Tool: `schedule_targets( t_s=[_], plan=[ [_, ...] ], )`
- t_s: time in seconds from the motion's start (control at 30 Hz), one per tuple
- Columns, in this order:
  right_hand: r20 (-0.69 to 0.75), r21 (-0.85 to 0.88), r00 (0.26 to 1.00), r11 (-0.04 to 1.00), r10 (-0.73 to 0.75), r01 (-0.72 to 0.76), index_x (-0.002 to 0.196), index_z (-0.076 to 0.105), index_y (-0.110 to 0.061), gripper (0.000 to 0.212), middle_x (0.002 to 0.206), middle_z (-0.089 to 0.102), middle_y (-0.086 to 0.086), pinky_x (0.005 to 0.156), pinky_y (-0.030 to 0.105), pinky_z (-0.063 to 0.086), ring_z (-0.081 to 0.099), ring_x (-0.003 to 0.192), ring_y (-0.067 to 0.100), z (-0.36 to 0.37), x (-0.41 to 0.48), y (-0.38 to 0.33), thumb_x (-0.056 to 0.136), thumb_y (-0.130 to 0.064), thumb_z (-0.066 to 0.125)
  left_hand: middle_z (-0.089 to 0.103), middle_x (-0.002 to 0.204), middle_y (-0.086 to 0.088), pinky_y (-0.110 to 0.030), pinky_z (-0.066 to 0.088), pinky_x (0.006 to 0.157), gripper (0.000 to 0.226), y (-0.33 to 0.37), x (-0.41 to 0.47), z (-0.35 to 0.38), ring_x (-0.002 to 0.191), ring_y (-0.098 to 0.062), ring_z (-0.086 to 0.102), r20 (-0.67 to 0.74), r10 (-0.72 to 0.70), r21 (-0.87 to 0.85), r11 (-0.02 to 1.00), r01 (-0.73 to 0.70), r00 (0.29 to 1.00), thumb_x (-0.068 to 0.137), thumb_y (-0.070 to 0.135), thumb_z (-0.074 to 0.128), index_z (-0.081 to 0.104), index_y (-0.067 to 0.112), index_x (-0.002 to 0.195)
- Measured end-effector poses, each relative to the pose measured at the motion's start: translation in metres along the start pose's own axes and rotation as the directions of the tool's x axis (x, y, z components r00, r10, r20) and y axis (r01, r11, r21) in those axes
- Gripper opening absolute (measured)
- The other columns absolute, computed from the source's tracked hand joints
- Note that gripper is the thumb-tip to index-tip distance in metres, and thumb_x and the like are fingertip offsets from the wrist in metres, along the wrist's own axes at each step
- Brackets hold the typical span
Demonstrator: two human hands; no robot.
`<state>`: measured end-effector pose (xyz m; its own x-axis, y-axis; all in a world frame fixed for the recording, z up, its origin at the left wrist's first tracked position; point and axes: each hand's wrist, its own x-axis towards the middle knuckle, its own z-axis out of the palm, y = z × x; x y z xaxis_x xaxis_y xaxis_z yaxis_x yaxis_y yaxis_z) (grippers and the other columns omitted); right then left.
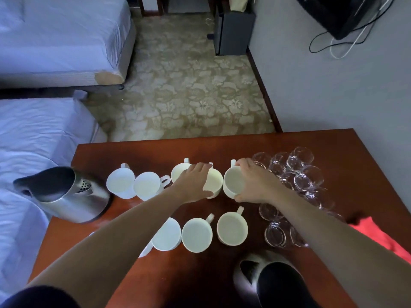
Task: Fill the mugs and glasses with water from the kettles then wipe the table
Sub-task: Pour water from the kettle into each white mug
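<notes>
Several white mugs stand in two rows on the brown wooden table (222,145). My left hand (193,183) grips a back-row mug (214,180) from above, fingers and thumb round its rim. My right hand (252,182) grips the neighbouring mug (232,182) at its right side. A steel kettle (66,194) with its lid open stands at the table's left edge. A second kettle (266,278) stands at the near edge, lid open. A cluster of clear glasses (295,176) fills the table's right side.
A red cloth (378,234) lies at the table's right edge beyond my right forearm. Two beds with blue sheets (40,134) stand to the left. Patterned carpet lies past the table's far edge. A grey wall runs along the right.
</notes>
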<state>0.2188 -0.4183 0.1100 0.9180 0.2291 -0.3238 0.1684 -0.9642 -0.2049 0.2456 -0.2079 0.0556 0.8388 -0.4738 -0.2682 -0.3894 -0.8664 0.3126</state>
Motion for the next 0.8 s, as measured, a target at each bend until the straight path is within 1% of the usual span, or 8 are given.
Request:
schedule_targets(
  t_s=[0.03,0.1,0.2,0.33,0.43,0.6,0.67,0.8],
  plan=[
    [-0.003,-0.026,1.000,1.000,-0.003,0.003,0.133,0.034,-0.019,0.086,0.133,0.042,-0.003,0.076,0.035,0.045,0.056,0.111,0.023,0.002,0.005,0.002,0.066,-0.046,0.081,0.035,0.152,-0.007,-0.042,0.034,0.110,0.090,-0.001,0.005,0.002,0.138,-0.029,0.035,0.001,0.009,0.027,1.000,-0.009,1.000,0.083,0.042,0.073,0.024,0.012,0.152],
    [-0.015,-0.105,1.000,0.994,-0.015,0.013,0.133,0.036,-0.019,0.086,0.131,0.047,-0.003,0.084,0.037,0.046,0.054,0.114,0.021,0.005,0.013,0.005,0.065,-0.050,0.080,0.030,0.155,-0.006,-0.041,0.029,0.114,0.094,-0.004,0.014,0.008,0.142,-0.027,0.029,0.011,0.014,0.079,0.997,-0.015,1.000,0.082,0.044,0.074,0.021,0.012,0.153],
    [-0.024,-0.212,0.999,0.977,-0.037,0.031,0.133,0.039,-0.018,0.088,0.129,0.052,-0.002,0.097,0.039,0.040,0.050,0.119,0.022,0.014,0.024,0.012,0.063,-0.054,0.078,0.026,0.158,-0.005,-0.044,0.022,0.118,0.101,-0.007,0.026,0.015,0.146,-0.027,0.023,0.037,-0.023,0.119,0.993,0.018,0.999,0.078,0.050,0.075,0.017,0.014,0.154],
    [0.002,-0.294,0.998,0.954,-0.062,0.060,0.132,0.040,-0.018,0.088,0.129,0.054,-0.002,0.098,0.041,0.034,0.046,0.122,0.023,0.025,0.034,0.019,0.061,-0.058,0.075,0.028,0.156,-0.007,-0.053,0.008,0.120,0.113,-0.006,0.036,0.020,0.148,-0.028,0.019,0.122,-0.068,0.187,0.981,0.044,0.990,0.074,0.062,0.071,0.009,0.014,0.155],
    [0.022,-0.333,0.995,0.938,-0.092,0.094,0.131,0.042,-0.016,0.088,0.129,0.055,-0.001,0.101,0.043,0.028,0.042,0.127,0.023,0.035,0.041,0.021,0.062,-0.058,0.075,0.030,0.156,-0.007,-0.060,-0.003,0.118,0.118,-0.004,0.038,0.026,0.150,-0.026,0.016,0.121,-0.088,0.236,0.970,0.057,0.989,0.073,0.064,0.072,0.004,0.014,0.155],
    [0.057,-0.343,0.996,0.935,-0.074,0.089,0.144,0.034,-0.011,0.098,0.143,0.050,0.004,0.117,0.052,0.012,0.021,0.149,0.022,0.044,0.048,0.022,0.068,-0.059,0.072,0.033,0.154,-0.004,-0.065,-0.004,0.116,0.119,-0.005,0.038,0.028,0.149,-0.023,0.019,0.079,-0.085,0.247,0.967,0.063,0.993,0.071,0.064,0.073,0.004,0.014,0.154],
    [0.063,-0.319,0.996,0.945,-0.059,0.076,0.144,0.034,-0.011,0.096,0.146,0.048,0.003,0.119,0.054,0.006,0.014,0.152,0.020,0.044,0.050,0.024,0.070,-0.060,0.071,0.033,0.153,-0.003,-0.065,-0.004,0.116,0.119,-0.005,0.038,0.028,0.148,-0.022,0.020,0.078,-0.082,0.248,0.967,0.060,0.994,0.070,0.064,0.073,0.005,0.014,0.153],
    [0.069,-0.276,0.996,0.958,-0.060,0.077,0.147,0.030,-0.014,0.095,0.147,0.047,0.001,0.121,0.056,0.002,0.009,0.154,0.017,0.044,0.052,0.029,0.072,-0.057,0.070,0.037,0.150,-0.001,-0.066,-0.005,0.115,0.113,-0.006,0.039,0.031,0.144,-0.019,0.028,0.033,-0.072,0.229,0.971,0.063,0.997,0.070,0.064,0.073,0.011,0.015,0.152]
  ],
)
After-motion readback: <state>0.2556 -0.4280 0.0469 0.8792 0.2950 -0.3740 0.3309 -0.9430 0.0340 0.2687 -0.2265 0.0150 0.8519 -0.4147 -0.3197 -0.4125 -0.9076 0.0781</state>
